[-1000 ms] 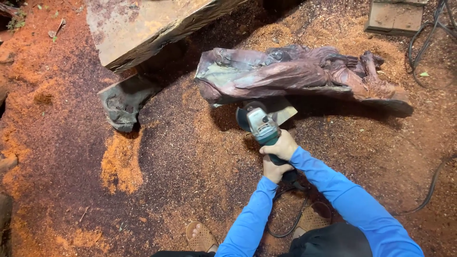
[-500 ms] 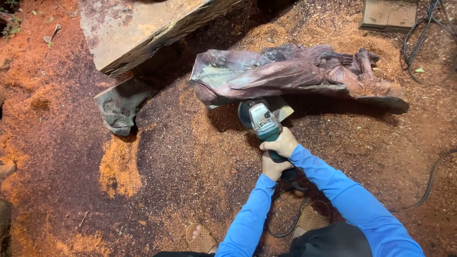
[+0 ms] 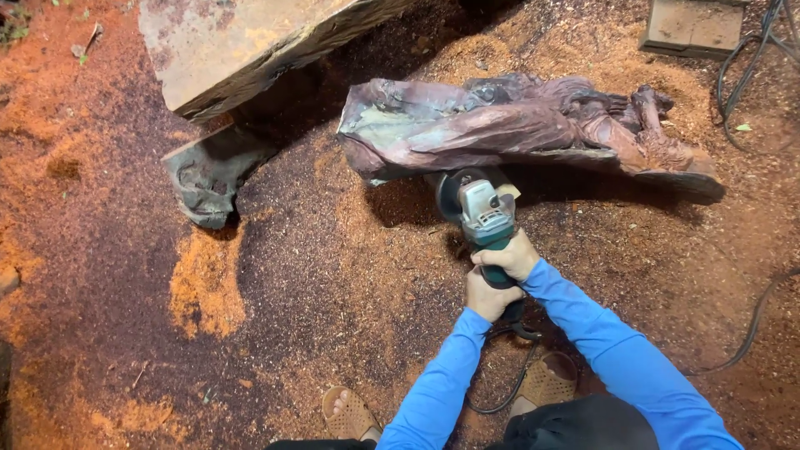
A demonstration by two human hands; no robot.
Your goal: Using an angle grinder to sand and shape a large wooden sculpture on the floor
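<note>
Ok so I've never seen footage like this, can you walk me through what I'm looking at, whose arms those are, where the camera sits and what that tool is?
The camera sits on a person's head and looks down, so the blue-sleeved arms are their own. Both hands grip a teal and grey angle grinder: the right hand further forward, the left hand just behind it on the handle. The grinder's disc sits against the lower edge of a gnarled, purplish piece of wood lying on the ground. The ground is covered in reddish and orange sawdust. A large timber slab lies at the top left, and the person's sandalled feet show at the bottom.
</note>
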